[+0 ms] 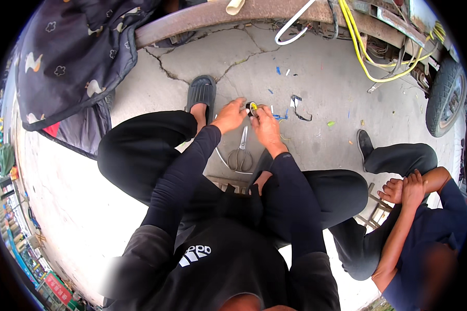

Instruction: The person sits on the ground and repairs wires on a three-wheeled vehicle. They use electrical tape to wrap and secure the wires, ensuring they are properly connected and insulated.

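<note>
Both my hands meet above the concrete, between my feet. My right hand (266, 127) is closed on a small black roll of tape with a yellow core (253, 107). Close against the roll, my left hand (231, 116) has its fingers pinched together; what lies between them is too small to make out. A pair of scissors (240, 157) lies on the ground below my hands, blades pointing away from me. A thin white cable (222, 158) curves beside the scissors. Blue wire scraps (280, 116) lie just right of my right hand.
A three-wheeler's rusty frame (202, 23) spans the far side, with yellow cable (366, 62) hanging from it and a wheel (448, 96) at right. A patterned quilted cover (80, 57) hangs at left. Another person (420, 233) sits to my right, hands together. A black strip (302, 115) lies nearby.
</note>
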A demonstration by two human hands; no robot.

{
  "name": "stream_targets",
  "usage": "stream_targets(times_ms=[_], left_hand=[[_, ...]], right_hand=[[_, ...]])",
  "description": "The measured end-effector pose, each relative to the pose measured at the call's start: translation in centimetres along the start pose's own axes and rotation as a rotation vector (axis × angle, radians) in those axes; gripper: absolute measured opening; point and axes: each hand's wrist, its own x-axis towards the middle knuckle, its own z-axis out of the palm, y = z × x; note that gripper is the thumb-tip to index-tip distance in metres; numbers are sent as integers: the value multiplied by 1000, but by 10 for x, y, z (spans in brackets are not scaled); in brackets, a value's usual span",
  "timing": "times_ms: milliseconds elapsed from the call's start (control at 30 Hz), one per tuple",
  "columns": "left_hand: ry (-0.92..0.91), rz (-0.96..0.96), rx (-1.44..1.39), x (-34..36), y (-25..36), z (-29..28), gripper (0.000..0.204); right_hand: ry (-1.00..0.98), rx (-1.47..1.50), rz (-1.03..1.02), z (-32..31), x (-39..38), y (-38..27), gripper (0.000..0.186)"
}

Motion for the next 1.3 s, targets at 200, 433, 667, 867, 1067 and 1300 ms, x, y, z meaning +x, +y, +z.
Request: stream_targets(times_ms=[200,433,667,867,1067,1300], left_hand=[[-192,64,-479,-71,91,-73,42],[-11,307,-199,-188,162,-93,21],[393,493,102,-251,207,-60,11],[355,420,-19,-196,239,-36,18],[135,183,-589,-70,270,-33,23],[247,188,-650,68,305,-4,21]], right_hand=[[-7,-9,-98,-108,-55,-113,17],[-108,131,-243,-173,-145,-163,18],[-166,398,-220,-217,-189,-167,36],[-246,490,2,-233,-126,-137,56],[-152,377,74,-290,-26,-93,42],[-93,596,250,-323,83,-25,28]])
